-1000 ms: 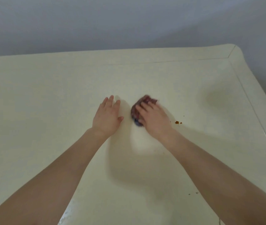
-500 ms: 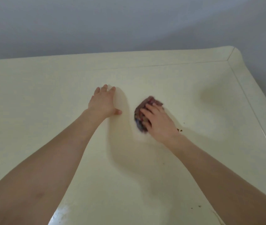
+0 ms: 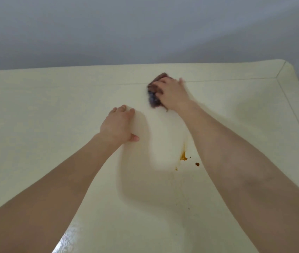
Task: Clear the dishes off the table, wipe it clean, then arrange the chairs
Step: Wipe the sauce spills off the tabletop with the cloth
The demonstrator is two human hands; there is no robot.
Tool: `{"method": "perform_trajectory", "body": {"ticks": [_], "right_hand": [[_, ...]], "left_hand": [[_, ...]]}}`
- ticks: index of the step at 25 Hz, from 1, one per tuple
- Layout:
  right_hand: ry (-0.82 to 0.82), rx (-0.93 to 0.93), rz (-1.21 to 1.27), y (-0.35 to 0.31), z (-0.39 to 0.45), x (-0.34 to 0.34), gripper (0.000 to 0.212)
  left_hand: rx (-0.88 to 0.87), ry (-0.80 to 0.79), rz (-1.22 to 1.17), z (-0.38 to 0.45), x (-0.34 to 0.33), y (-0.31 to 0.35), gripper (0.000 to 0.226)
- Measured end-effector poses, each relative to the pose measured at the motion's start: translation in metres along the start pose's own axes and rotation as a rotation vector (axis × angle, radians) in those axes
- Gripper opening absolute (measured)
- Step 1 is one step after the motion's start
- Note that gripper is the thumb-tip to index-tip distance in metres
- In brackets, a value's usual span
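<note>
A cream table (image 3: 44, 110) fills the view. My right hand (image 3: 172, 94) presses a dark maroon and blue cloth (image 3: 154, 96) flat against the tabletop near the far edge, with fingers spread over it; the hand and cloth are motion-blurred. My left hand (image 3: 118, 125) rests flat on the table to the left and nearer me, fingers straight and holding nothing. An orange-brown smear (image 3: 183, 156) and small dark crumbs (image 3: 197, 164) lie on the surface between my forearms, nearer me than the cloth.
A grey wall (image 3: 145, 28) runs behind the table's far edge. The table's rounded far right corner (image 3: 287, 70) and raised border show at the right. No dishes or chairs are in view.
My right hand has pushed the cloth away from me toward the far edge, leaving an orange smear streak behind. My left hand stays flat on the table.
</note>
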State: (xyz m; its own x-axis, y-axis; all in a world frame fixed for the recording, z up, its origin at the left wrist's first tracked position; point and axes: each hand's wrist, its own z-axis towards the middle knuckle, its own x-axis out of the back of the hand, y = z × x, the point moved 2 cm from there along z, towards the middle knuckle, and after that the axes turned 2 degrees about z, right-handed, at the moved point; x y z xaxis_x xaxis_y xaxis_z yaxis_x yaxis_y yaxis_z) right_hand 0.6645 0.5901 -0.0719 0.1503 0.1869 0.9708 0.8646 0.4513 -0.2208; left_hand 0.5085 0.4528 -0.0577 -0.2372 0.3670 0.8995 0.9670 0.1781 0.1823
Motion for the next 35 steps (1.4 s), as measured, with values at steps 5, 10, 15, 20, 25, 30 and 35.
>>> {"method": "perform_trajectory", "body": {"ticks": [5,10,15,20,25,30,35], "right_hand": [[0.056,-0.345,-0.117,0.099,-0.017,0.016,0.039],[0.080,-0.207,-0.069,0.041,-0.059,-0.007,0.044],[0.100,-0.055,0.008,-0.009,-0.197,-0.021,0.039],[0.047,-0.110,0.124,0.011,-0.198,0.004,0.025],[0.001,-0.209,0.217,0.001,-0.181,-0.018,0.044],[0.006,0.108,0.387,-0.044,-0.316,-0.040,0.032],[0.123,-0.101,0.485,-0.004,-0.284,-0.013,0.033]], "left_hand": [[0.009,0.006,0.008,0.000,0.001,0.002,0.098],[0.019,-0.012,0.021,-0.002,0.004,0.004,0.096],[0.035,0.010,0.053,-0.017,0.007,0.010,0.072],[-0.149,0.208,-0.031,-0.080,-0.026,0.030,0.043],[-0.152,0.147,-0.016,-0.123,-0.050,0.036,0.046],[-0.144,0.043,0.029,-0.166,-0.066,0.040,0.062],[-0.091,-0.050,0.022,-0.197,-0.081,0.038,0.084]]}}
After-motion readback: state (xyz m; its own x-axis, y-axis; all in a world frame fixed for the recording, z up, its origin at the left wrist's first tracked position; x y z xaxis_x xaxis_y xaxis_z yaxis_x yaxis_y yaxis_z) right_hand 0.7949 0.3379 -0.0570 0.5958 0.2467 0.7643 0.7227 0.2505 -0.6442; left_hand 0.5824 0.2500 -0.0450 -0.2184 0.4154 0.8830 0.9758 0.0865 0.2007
